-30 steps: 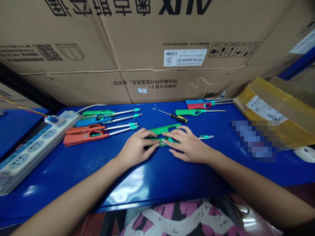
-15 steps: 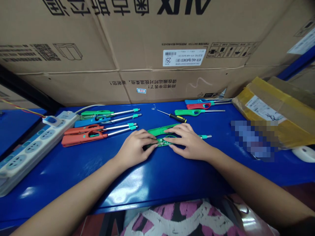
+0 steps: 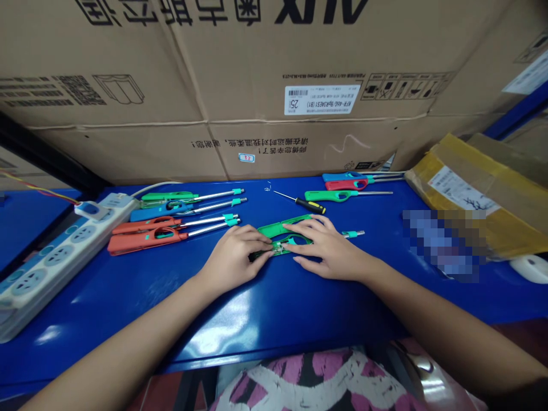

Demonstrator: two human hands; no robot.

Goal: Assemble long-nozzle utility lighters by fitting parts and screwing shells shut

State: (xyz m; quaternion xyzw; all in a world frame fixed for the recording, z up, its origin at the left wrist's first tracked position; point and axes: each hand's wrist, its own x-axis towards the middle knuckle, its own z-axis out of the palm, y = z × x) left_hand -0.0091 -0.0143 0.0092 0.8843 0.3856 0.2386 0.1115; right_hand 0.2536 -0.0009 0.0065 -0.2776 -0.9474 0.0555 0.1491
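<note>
An opened green gas lighter lies on the blue table in front of me, its inner parts exposed and its metal nozzle pointing right. My left hand pinches its left end between thumb and fingers. Over the trigger part, my right hand holds the lighter with bent fingers, covering much of it. Just behind lies a loose green handle cover, which the right fingertips seem to touch. A black and yellow screwdriver rests farther back, near a few tiny white bits.
Green, blue and orange lighters lie at left beside a white power strip. More lighters lie at back right. A yellow-taped parcel and a blurred item stand right. A large cardboard box walls off the back.
The lighter's nozzle tip has shifted slightly left. My right fingers have moved a little on the lighter, exposing more of its trigger opening. The left hand barely moves.
</note>
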